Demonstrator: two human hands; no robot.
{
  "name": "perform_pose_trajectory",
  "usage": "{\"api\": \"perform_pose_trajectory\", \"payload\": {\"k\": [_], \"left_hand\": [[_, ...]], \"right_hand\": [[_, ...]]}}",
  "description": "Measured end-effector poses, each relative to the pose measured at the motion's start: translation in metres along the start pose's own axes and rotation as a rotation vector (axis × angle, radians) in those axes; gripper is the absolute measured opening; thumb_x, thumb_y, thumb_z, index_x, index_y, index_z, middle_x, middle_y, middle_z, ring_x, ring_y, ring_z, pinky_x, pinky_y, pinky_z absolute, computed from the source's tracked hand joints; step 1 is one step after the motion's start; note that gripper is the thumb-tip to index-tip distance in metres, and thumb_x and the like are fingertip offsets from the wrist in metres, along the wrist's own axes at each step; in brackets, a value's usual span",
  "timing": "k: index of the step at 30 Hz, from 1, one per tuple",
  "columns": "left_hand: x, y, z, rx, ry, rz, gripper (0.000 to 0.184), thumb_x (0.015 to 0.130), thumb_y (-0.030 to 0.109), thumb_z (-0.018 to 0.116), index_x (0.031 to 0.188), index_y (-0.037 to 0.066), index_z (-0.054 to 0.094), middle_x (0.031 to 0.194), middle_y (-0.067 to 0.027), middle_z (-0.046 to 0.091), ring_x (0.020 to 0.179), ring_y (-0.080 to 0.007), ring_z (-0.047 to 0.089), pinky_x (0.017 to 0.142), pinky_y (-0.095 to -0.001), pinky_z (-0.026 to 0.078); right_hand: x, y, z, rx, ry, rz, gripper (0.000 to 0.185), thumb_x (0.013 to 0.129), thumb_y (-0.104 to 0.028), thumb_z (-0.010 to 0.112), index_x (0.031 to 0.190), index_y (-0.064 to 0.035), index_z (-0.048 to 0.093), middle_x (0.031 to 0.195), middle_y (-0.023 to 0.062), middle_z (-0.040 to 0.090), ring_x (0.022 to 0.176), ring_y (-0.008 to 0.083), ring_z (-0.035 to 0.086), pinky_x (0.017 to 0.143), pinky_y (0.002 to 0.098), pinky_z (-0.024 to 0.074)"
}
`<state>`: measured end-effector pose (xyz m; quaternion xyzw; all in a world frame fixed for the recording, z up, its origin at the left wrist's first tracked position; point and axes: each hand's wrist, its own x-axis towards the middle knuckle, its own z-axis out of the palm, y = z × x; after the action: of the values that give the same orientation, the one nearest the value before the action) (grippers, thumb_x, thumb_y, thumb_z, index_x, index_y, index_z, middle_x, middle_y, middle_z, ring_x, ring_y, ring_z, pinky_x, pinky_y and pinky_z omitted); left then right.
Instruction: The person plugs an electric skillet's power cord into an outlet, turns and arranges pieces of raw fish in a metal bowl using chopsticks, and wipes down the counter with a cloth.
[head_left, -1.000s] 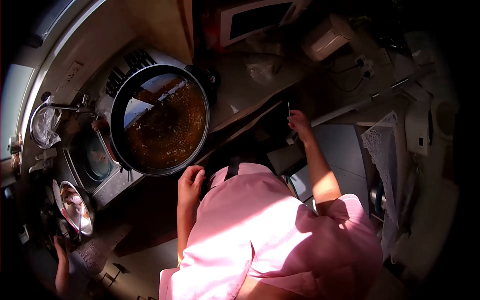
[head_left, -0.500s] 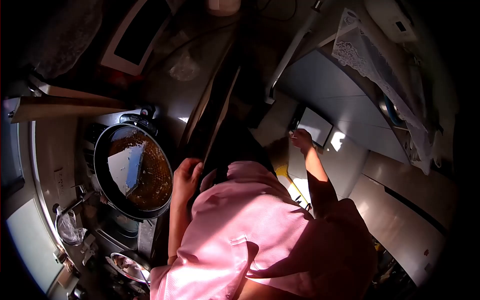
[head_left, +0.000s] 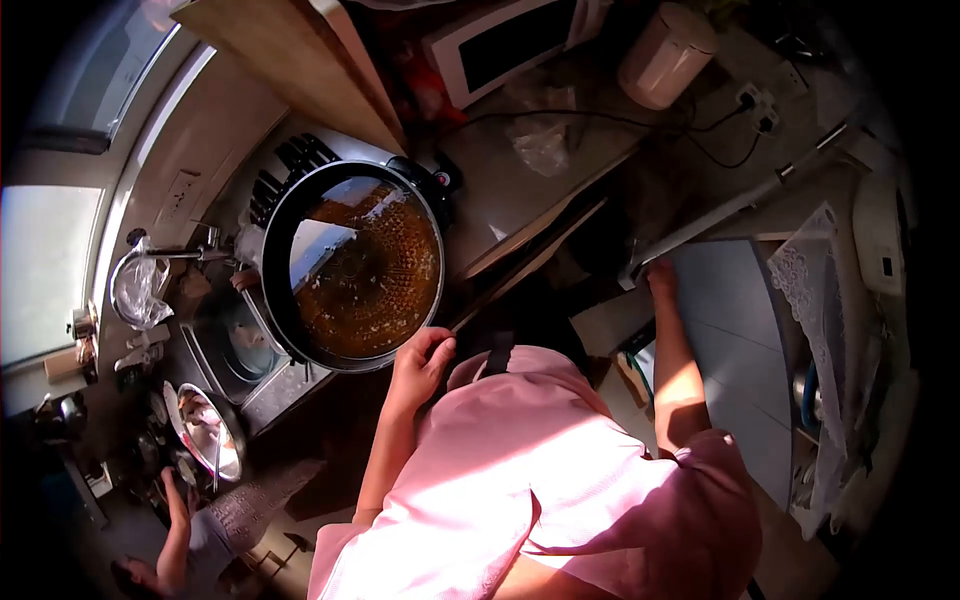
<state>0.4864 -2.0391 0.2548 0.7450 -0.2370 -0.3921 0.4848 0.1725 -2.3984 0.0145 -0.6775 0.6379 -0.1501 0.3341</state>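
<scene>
My left hand [head_left: 422,362] is closed, its fingers curled and no object showing in them, beside the lower right rim of a wide round black pan. Brown liquid with pale bits fills the pan [head_left: 375,275], and window light reflects on it. In shadow to the right, my right hand [head_left: 661,276] pinches a thin pale stick [head_left: 634,248], which is faint against the dark. That hand is near the lower end of a long metal bar [head_left: 710,221]. The fingertips are hard to make out.
Left of the pan are a sink [head_left: 243,345] and a bowl of food [head_left: 205,430] with a utensil. Another person [head_left: 178,525] is at the lower left. A microwave [head_left: 510,45], white container [head_left: 667,55] and plastic bag [head_left: 541,145] stand beyond the pan.
The view swung right, then back toward the counter. My right hand moved from over the pale floor area to beside the metal bar. My left hand stays curled near the pan.
</scene>
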Motion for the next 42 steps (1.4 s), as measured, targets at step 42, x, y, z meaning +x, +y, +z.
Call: {"api": "perform_pose_trajectory", "payload": {"k": [42], "left_hand": [[-0.248, -0.289, 0.149, -0.788, 1.189, -1.068, 0.031, 0.085, 0.029, 0.053, 0.07, 0.002, 0.052, 0.064, -0.0061, 0.057, 0.053, -0.0146, 0.058, 0.047, -0.0275, 0.044]], "right_hand": [[-0.169, -0.252, 0.123, -0.66, -1.313, -1.218, 0.022, 0.076, -0.017, 0.058, 0.093, -0.0033, 0.061, 0.087, 0.0188, 0.059, 0.085, 0.0338, 0.057, 0.075, 0.0378, 0.0455]]}}
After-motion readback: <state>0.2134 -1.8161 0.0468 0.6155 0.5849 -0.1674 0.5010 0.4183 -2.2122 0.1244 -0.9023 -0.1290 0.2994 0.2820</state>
